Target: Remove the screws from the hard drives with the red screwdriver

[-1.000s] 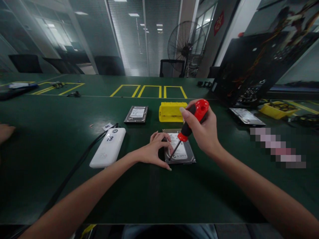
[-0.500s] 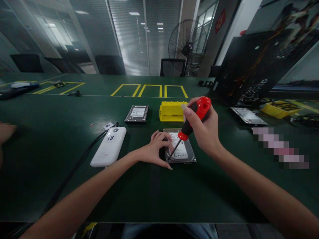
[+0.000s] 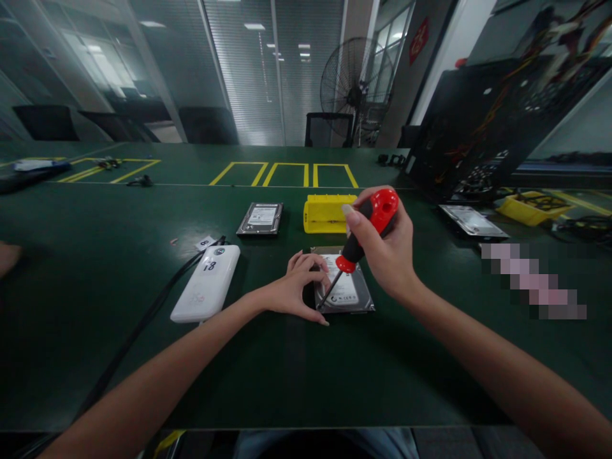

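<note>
A hard drive [image 3: 362, 294] lies flat on the green table with its white label up. My left hand [image 3: 303, 280] holds it at the left side, the fingers curled over the top and the thumb by its front left corner. My right hand [image 3: 389, 245] is wrapped round the red and black handle of a screwdriver [image 3: 352, 250]. Its shaft slants down to the left, the tip at the drive's front left corner. Whether a screw sits under the tip is too small to tell.
Behind the drive stands a yellow bin [image 3: 325, 213]. A second hard drive [image 3: 261, 218] and a white power bank [image 3: 206, 284] with a black cable lie left. At right are another drive [image 3: 471, 221], a yellow tray [image 3: 530, 210] and a computer case [image 3: 459, 134]. Another person's hand [image 3: 8, 260] shows far left.
The view has shifted slightly. My right hand and the screwdriver keep nearly the same pose, the tip still at the drive's corner. The other person's hand has drawn back leftward.
</note>
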Tool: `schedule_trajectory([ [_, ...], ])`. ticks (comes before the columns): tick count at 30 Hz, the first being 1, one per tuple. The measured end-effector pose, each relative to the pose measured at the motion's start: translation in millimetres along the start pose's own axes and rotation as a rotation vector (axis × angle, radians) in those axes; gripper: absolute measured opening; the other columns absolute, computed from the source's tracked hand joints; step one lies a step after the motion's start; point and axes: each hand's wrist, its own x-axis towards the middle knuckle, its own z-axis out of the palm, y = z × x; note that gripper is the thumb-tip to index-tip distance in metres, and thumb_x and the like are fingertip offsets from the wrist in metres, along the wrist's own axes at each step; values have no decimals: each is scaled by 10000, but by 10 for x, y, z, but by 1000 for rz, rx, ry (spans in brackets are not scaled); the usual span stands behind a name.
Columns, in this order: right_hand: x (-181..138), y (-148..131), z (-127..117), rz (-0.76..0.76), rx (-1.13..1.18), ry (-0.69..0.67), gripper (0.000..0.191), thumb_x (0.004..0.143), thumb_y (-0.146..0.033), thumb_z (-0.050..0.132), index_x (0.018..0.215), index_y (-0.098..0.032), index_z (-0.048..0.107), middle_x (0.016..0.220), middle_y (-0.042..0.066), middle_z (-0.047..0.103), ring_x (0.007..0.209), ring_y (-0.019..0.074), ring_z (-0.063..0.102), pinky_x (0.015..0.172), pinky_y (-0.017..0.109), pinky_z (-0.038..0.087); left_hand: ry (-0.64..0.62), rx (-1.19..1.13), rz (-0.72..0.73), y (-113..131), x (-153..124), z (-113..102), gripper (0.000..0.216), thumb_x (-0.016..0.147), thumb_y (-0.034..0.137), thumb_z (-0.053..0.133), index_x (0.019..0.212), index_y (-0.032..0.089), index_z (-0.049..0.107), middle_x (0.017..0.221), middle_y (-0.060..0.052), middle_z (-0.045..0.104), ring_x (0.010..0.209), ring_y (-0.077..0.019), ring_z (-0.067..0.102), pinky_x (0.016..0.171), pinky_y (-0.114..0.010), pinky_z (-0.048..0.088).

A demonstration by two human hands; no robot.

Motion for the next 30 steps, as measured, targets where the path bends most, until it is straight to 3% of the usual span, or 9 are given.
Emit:
schedule_trajectory([
  [10, 8, 25, 2, -78, -27, 1, 204, 778, -323, 667, 858, -209, 519, 792, -15, 511, 646, 95, 496, 609, 268, 467, -3, -31, 7, 18, 9, -9, 467, 583, 559, 760, 904, 244, 632, 1305, -39, 407, 1337, -334, 241, 1145, -508, -57],
  [18, 14, 25, 12, -54, 10, 11, 209, 774, -337, 671, 844, -216, 515, 782, -13, 515, 614, 99, 499, 575, 277, 468, -9, -28, 23, -9, -2, -3, 481, 589, 549, 761, 926, 239, 611, 1280, -45, 410, 1331, -320, 246, 1139, -506, -65],
  [30, -26, 49, -2, -42, 40, -92, 346, 775, -342, 672, 972, -266, 398, 828, -7, 485, 710, 145, 496, 696, 341, 451, -17, -9, 58, -39, -3, -2, 520, 569, 562, 767, 948, 244, 605, 1287, -52, 395, 1331, -330, 229, 1142, -516, -43],
])
